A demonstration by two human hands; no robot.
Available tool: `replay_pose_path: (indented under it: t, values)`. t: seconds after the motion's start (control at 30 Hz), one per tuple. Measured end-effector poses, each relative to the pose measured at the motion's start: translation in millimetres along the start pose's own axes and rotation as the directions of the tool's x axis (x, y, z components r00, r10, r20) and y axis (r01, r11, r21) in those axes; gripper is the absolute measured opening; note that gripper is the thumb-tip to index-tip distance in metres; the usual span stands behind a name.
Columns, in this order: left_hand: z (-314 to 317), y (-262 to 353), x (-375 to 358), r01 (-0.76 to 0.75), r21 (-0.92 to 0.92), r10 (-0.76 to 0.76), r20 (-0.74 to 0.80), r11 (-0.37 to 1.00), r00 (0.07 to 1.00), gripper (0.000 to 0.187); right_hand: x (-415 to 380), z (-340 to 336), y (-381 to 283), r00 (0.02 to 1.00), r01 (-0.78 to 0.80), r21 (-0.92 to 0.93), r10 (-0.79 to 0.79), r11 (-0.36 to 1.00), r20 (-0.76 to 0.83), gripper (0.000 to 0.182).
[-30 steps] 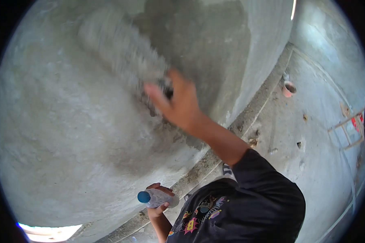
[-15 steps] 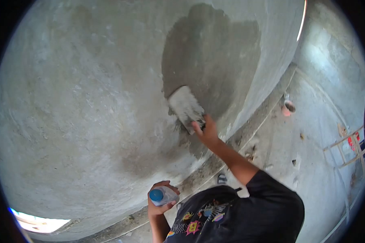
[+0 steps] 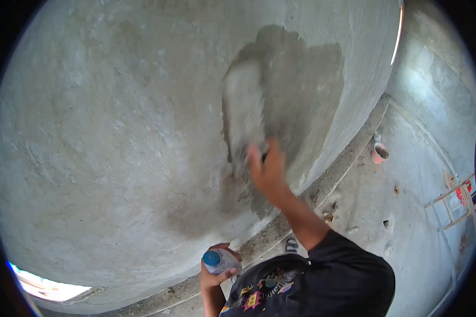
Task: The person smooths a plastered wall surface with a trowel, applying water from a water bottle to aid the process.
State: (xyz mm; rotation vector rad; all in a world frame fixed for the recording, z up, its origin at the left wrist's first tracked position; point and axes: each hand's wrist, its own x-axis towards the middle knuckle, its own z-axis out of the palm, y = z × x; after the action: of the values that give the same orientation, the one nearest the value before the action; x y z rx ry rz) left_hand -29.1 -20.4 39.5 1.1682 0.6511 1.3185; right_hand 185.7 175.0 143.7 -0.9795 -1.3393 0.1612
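Right hand (image 3: 268,171): fingers gripping lower end of pale float (image 3: 247,100) (motion-blurred), float against wall (image 3: 116,132), within left edge of damp patch (image 3: 309,79). Left hand (image 3: 210,278): fingers wrapped around blue-capped bottle (image 3: 227,260).

I log one head-worn, wide-angle view, looking forward and down: wall (image 3: 132,158) close, filling 12 through 9 o'clock; floor (image 3: 365,198) farther off toward 3; wearer's shirt (image 3: 333,285) near, at 5.
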Motion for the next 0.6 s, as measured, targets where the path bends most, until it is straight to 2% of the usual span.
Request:
replay_pose_path:
  t: [0.03, 0.1, 0.13, 0.17, 0.2, 0.23, 0.27, 0.3, 0.33, 0.37, 0.4, 0.43, 0.47, 0.5, 0.53, 0.6]
  values:
    - [0, 1, -2, 0.028, 0.014, -0.027, -0.022, 1.0, 0.999, 0.073, -8, 2, 11, 1.0, 0.024, 0.003, -0.024, 1.0, -0.001, 0.043]
    - [1, 6, -4, 0.063, 0.02, -0.062, -0.045, 0.998, 0.997, 0.073, -9, -6, 20, 0.994, 0.108, -0.197, -0.104, 0.974, 0.034, 0.047]
    - [-1, 7, -3, 0.054, 0.02, -0.053, -0.046, 0.998, 0.998, 0.073, 10, -14, 26, 0.993, 0.116, -0.193, -0.111, 0.974, 0.035, 0.047]
    - [-3, 9, -5, 0.068, 0.018, -0.067, -0.045, 0.998, 0.997, 0.073, 45, -27, 20, 0.979, -0.176, -0.005, 0.175, 0.984, -0.103, 0.048]
    - [-3, 9, -7, 0.085, 0.014, -0.084, -0.046, 0.996, 0.995, 0.072, 62, -36, 16, 0.868, -0.43, 0.21, 0.466, 0.878, -0.174, 0.05]
    - [-4, 10, -7, 0.101, 0.043, -0.099, -0.054, 0.994, 0.994, 0.071, 53, -37, 18, 0.87, -0.428, 0.207, 0.463, 0.88, -0.17, 0.05]
    - [-3, 13, -10, 0.094, 0.042, -0.091, -0.053, 0.995, 0.994, 0.071, 37, -35, 24, 0.972, -0.232, -0.03, 0.231, 0.972, -0.039, 0.051]
    - [-2, 16, -8, 0.107, 0.05, -0.103, -0.06, 0.993, 0.993, 0.071, 36, -31, 30, 0.991, 0.036, -0.226, -0.005, 0.973, 0.137, 0.051]
    - [-2, 16, -3, 0.118, 0.057, -0.114, -0.065, 0.991, 0.991, 0.07, 48, -33, 38, 0.991, 0.06, -0.222, -0.032, 0.973, 0.129, 0.051]
    - [-2, 16, -1, 0.13, 0.051, -0.128, -0.048, 0.99, 0.991, 0.07, 55, -42, 47, 0.924, 0.364, -0.297, -0.301, 0.883, 0.236, 0.051]
    - [-2, 18, -2, 0.129, 0.054, -0.127, -0.041, 0.99, 0.991, 0.07, 62, -53, 48, 0.775, 0.627, -0.336, -0.519, 0.703, 0.359, 0.051]
    - [-2, 20, 0, 0.135, 0.074, -0.133, -0.029, 0.988, 0.991, 0.069, 87, -66, 49, 0.861, 0.509, -0.42, -0.438, 0.751, 0.26, 0.049]
    - [-1, 19, 3, 0.137, 0.091, -0.136, -0.017, 0.986, 0.991, 0.069, 123, -78, 44, 0.955, 0.293, -0.331, -0.287, 0.897, 0.069, 0.049]
    - [-1, 16, 4, 0.131, 0.065, -0.13, -0.01, 0.989, 0.991, 0.068, 152, -87, 35, 0.992, 0.065, -0.19, -0.084, 0.98, -0.093, 0.049]
    - [1, 14, 4, 0.135, 0.054, -0.134, -0.011, 0.989, 0.991, 0.068, 167, -92, 22, 0.993, 0.065, -0.199, -0.084, 0.978, -0.086, 0.049]
    - [3, 14, 6, 0.157, 0.001, -0.157, -0.01, 0.988, 0.988, 0.069, 184, -93, 1, 0.964, 0.213, -0.259, -0.246, 0.942, -0.103, 0.05]
